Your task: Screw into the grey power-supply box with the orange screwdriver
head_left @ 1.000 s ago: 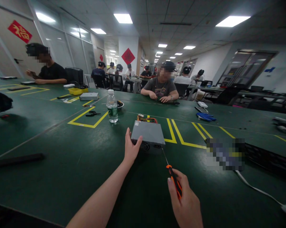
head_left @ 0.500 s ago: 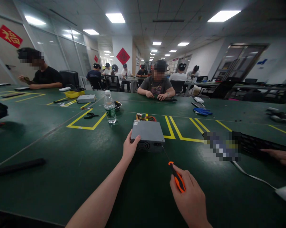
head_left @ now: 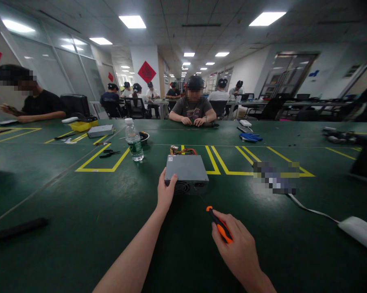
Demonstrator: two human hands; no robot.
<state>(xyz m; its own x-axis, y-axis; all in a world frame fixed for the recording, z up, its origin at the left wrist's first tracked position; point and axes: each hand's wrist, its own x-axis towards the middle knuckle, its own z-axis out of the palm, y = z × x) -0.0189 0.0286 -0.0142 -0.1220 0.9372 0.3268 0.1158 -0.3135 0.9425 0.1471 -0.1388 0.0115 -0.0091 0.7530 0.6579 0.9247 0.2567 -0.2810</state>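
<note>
A grey computer power supply (head_left: 187, 167) lies on the green table, its fan grille and power socket facing me. Coloured cables (head_left: 185, 151) come out behind it. My left hand (head_left: 166, 190) grips its left front corner, thumb on the top face and the other fingers mostly hidden at the side. Closed around an orange and black screwdriver (head_left: 221, 228) is my right hand (head_left: 236, 244). The thin shaft points up and left toward the front face, near the socket; whether its tip touches is too fine to tell.
A water bottle (head_left: 134, 140) stands left of the power supply, with pliers (head_left: 109, 153) and a yellow tray (head_left: 83, 125) beyond. Blue gloves (head_left: 250, 138) lie at the far right. A white power strip (head_left: 360, 232) with a cord is on the right. Across the table sits a person (head_left: 194, 108).
The view has turned slightly right. The screwdriver tip has shifted left along the power supply's front face, from its right edge to near the socket. A hand and dark panel at the right have left the view.
</note>
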